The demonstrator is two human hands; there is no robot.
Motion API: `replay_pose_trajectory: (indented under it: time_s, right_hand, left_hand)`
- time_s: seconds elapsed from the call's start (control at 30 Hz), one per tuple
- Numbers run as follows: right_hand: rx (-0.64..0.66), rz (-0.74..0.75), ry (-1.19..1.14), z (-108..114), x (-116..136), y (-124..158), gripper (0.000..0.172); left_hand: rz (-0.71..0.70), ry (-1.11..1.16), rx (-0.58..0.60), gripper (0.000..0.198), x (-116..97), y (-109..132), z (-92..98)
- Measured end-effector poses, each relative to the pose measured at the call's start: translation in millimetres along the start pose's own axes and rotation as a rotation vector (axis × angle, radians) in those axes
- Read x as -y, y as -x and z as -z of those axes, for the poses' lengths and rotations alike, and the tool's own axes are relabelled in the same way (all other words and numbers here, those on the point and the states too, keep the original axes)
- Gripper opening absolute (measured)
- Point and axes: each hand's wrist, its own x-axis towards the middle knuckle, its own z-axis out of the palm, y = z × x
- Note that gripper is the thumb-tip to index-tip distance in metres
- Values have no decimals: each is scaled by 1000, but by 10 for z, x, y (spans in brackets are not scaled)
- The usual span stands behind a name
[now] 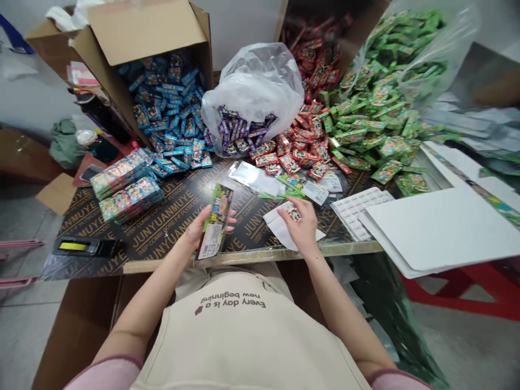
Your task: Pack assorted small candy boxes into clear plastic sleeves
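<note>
My left hand (195, 230) grips a flat black-and-green printed packet (215, 225) with a pale barcode panel at its lower end. It is held upright above the table's front edge, fingertips showing on its right side. My right hand (305, 226) is curled, thumb and fingers closed around a small colourful packet (293, 214), partly hidden by the fingers. Beneath this hand lies a white paper sheet (280, 232). Just behind it, clear plastic sleeves (255, 177) and another green-topped printed packet (312, 189) rest on the table.
A cardboard box (148, 32) spills blue packets (174, 116). A plastic bag (260, 76) holds purple packets (235, 130); red packets (303, 141) and green packets (377, 119) are heaped beside it. Stacked boxes (130, 197) and a black-yellow tool (83, 246) lie left, white boards (442, 227) right.
</note>
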Motion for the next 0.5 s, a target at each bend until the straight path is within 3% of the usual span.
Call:
replay_pose_trajectory:
  time_s: [0.1, 0.2, 0.37, 0.5]
  right_hand:
    - [167, 157, -342, -128, 559, -148, 28]
    - [288, 246, -431, -236, 869, -288, 28]
    - [549, 420, -440, -320, 904, -465, 37]
    - [768, 578, -313, -328, 883, -520, 34]
  left_hand:
    - [42, -62, 106, 60, 86, -18, -91]
    - [76, -146, 166, 56, 128, 1, -111]
    - [56, -251, 156, 59, 40, 69, -75]
    - [-8, -340, 100, 49, -50, 114, -64]
